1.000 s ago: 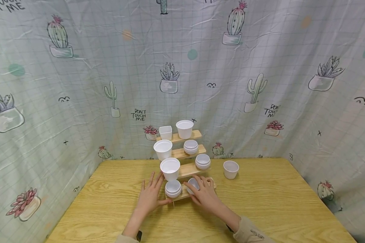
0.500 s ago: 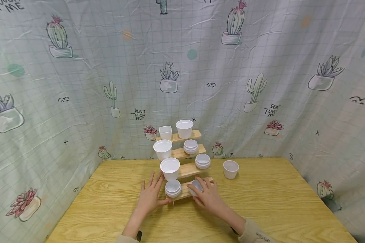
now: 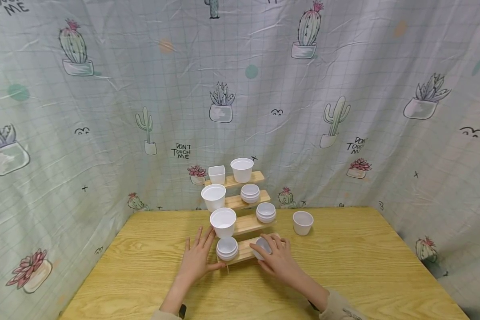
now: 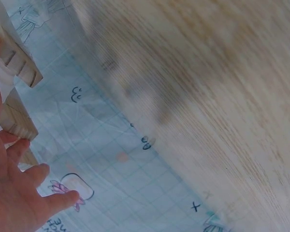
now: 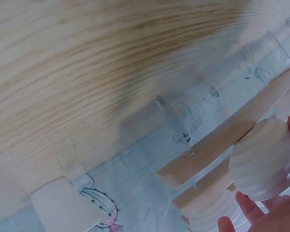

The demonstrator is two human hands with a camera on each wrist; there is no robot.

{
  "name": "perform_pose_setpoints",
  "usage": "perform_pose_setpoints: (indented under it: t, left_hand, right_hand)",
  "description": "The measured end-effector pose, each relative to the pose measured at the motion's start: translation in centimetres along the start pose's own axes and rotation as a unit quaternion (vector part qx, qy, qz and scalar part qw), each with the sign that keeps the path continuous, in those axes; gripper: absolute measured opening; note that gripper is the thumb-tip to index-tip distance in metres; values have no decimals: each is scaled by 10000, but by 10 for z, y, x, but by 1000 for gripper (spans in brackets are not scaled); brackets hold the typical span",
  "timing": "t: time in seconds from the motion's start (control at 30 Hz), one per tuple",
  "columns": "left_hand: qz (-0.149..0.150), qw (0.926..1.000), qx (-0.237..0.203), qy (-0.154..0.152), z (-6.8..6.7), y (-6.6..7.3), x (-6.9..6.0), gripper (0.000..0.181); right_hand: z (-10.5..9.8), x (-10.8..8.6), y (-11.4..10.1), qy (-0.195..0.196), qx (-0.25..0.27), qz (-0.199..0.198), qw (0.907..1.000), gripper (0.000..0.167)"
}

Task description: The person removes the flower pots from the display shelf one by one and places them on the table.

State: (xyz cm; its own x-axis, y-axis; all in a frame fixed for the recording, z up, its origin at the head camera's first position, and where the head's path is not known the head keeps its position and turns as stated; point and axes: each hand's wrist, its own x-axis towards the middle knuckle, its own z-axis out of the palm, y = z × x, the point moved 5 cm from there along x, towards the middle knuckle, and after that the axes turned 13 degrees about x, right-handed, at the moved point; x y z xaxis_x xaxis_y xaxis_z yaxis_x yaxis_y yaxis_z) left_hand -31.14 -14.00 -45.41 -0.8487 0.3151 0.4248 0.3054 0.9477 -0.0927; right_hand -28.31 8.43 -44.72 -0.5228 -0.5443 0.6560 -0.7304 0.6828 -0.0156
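My right hand (image 3: 282, 263) grips a small white ribbed flower pot (image 3: 261, 250) on the lowest board (image 3: 245, 251) of a stepped wooden stand. In the right wrist view the same pot (image 5: 263, 162) sits between thumb and fingers. My left hand (image 3: 196, 259) rests against the stand's left side with its fingers spread. The left wrist view has those fingers (image 4: 19, 150) at the board ends (image 4: 19, 118). Close by the left hand are a ribbed white pot (image 3: 227, 249) on the lowest board and a larger white pot (image 3: 223, 224) one step up.
Higher steps carry more white pots, including a square one (image 3: 217, 174), a large round one (image 3: 242, 170) and a ribbed one (image 3: 266, 212). A separate white pot (image 3: 302, 223) stands on the wooden table (image 3: 344, 266) right of the stand. A cactus-print curtain (image 3: 240, 98) hangs behind.
My right hand has moved the small ribbed pot to the right along the lowest board. The left hand has stayed in place against the stand.
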Motion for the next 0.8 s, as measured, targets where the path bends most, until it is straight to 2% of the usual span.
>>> perform_pose_setpoints:
  t: [0.23, 0.5, 0.63, 0.73, 0.8]
  left_hand:
    - [130, 9992, -25, 374, -1, 0, -1, 106]
    - [-28, 9999, -30, -93, 1, 0, 0, 105]
    - [-55, 9999, -40, -151, 2, -1, 0, 105]
    - [-52, 9999, -74, -117, 3, -1, 0, 104]
    - [-46, 9999, -87, -83, 3, -1, 0, 104]
  right_hand:
    - [-3, -6, 5, -47, 292, 40, 9996, 50]
    - [-7, -18, 14, -158, 190, 107, 9996, 54]
    - [-10, -24, 19, 4, 161, 3, 9999, 35]
    - [-12, -29, 23, 99, 154, -35, 9998, 47]
    - [-13, -32, 25, 146, 151, -36, 9998, 40]
